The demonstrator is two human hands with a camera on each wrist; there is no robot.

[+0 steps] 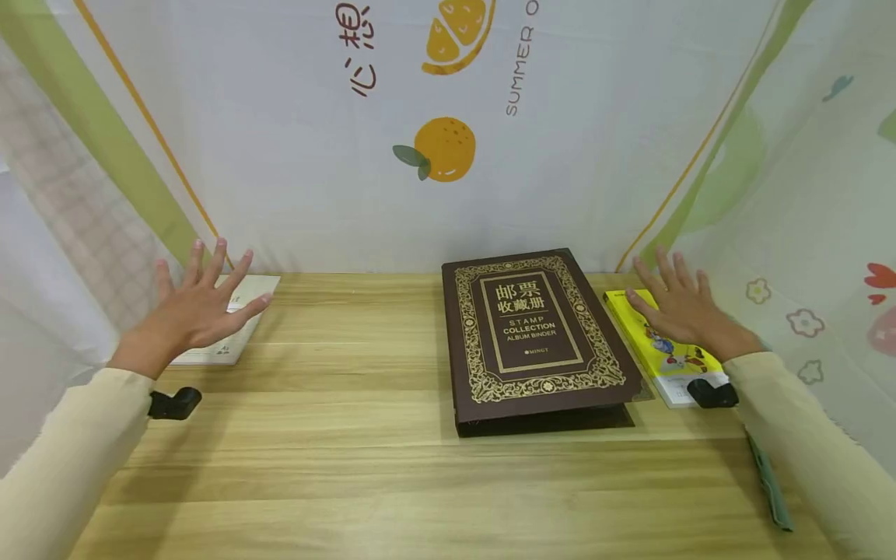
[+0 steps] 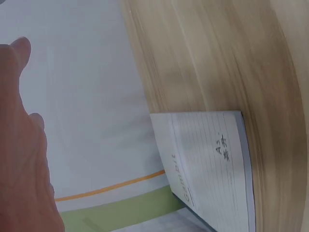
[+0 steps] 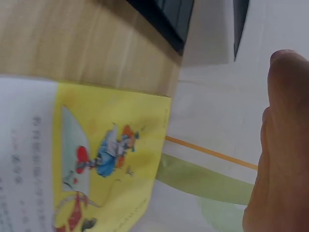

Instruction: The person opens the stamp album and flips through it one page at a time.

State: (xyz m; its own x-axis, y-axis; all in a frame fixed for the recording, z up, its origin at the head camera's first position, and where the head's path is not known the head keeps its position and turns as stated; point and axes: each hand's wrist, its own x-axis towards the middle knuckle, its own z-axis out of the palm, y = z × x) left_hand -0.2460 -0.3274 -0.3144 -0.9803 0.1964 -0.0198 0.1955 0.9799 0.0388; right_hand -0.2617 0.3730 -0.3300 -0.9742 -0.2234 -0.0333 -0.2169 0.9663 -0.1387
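Two spread, empty hands, left over white booklet, right over yellow book.

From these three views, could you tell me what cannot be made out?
- Head: left hand covers part of the white booklet.
- Head: right hand covers the yellow book's far end.
- Head: whether either palm touches its book.
- Right wrist: yellow book's print, blurred.
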